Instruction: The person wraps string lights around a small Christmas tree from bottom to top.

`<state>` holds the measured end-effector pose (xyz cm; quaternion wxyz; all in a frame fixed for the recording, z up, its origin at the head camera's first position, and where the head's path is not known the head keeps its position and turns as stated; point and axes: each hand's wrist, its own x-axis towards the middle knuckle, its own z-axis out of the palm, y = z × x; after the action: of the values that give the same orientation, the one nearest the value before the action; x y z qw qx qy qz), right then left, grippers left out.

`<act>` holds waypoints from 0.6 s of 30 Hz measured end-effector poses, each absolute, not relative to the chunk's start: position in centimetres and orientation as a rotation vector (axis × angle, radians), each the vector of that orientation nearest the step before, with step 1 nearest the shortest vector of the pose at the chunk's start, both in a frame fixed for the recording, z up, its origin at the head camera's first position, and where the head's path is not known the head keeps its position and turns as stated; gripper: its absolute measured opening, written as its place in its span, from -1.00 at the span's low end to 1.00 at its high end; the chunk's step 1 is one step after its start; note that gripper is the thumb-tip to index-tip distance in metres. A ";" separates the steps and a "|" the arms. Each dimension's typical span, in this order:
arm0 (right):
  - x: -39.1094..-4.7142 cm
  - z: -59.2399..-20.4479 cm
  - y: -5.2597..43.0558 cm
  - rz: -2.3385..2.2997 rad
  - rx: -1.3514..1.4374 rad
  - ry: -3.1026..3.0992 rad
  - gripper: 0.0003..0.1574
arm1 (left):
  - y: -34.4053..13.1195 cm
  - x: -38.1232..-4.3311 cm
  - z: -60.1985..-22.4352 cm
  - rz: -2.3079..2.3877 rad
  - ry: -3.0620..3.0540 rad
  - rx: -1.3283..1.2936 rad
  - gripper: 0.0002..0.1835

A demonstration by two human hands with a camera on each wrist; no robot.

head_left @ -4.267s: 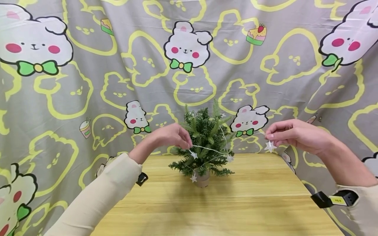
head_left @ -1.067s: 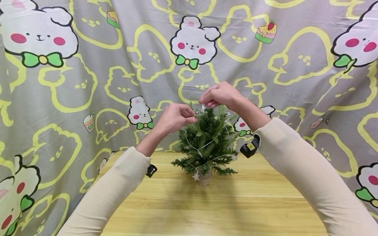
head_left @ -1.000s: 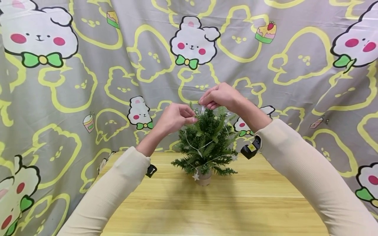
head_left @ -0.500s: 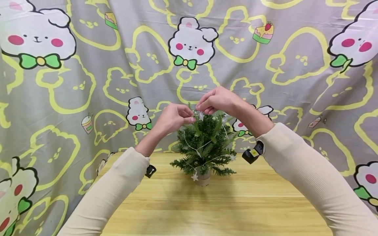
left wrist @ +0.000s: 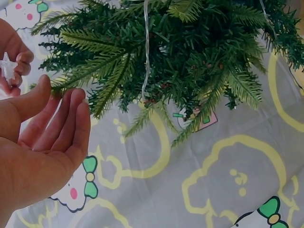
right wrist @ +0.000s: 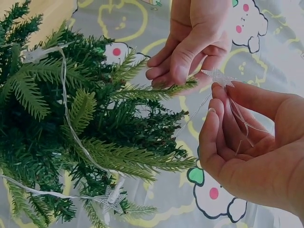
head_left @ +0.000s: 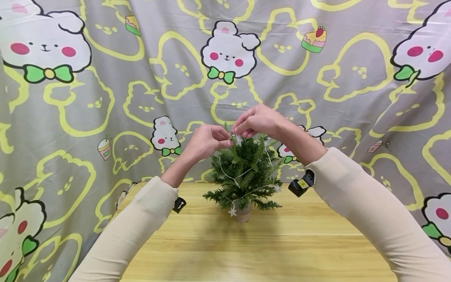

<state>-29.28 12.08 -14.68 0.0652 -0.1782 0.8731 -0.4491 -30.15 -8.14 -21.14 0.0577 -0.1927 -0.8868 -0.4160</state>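
Note:
A small artificial Christmas tree (head_left: 243,168) stands in a round pot (head_left: 242,216), wound with a clear wire string of star lights. Over its top my right hand (head_left: 262,120) pinches one clear star light (right wrist: 219,78) between thumb and fingers, with loops of wire (right wrist: 245,121) trailing at the palm. My left hand (head_left: 207,141) is at the upper left of the tree, thumb and fingers loosely curved and apart around a branch tip (right wrist: 186,85). Another star light (right wrist: 111,203) hangs on the wire among the branches, and one star (head_left: 232,211) dangles before the pot.
The tree stands near the far edge of a light wooden table (head_left: 253,250). Behind and beside it hangs a grey curtain (head_left: 183,94) with printed bunnies. Black wrist cameras are strapped at both cuffs.
The right hand has come from far right to the treetop with its star light, lately sinking slightly leftward. The left hand has released the wire in front and risen to the upper branches.

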 end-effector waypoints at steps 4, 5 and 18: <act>-29.3 -14.9 12.4 -1.380 -0.515 2.630 -0.75 | -8.2 -30.2 -21.2 -1.263 -2.691 -0.580 -0.83; -29.3 -15.0 12.5 -1.385 -0.508 2.630 -0.75 | -8.2 -30.2 -21.2 -1.261 -2.693 -0.578 -0.83; -29.5 -16.0 13.9 -1.273 -0.474 2.731 -0.77 | -8.3 -30.2 -21.3 -1.259 -2.698 -0.575 -0.83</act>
<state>-29.52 13.91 -16.04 0.0455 -0.1554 0.8945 -0.4167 -30.18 -8.26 -21.28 0.0545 -0.1893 -0.8884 -0.4146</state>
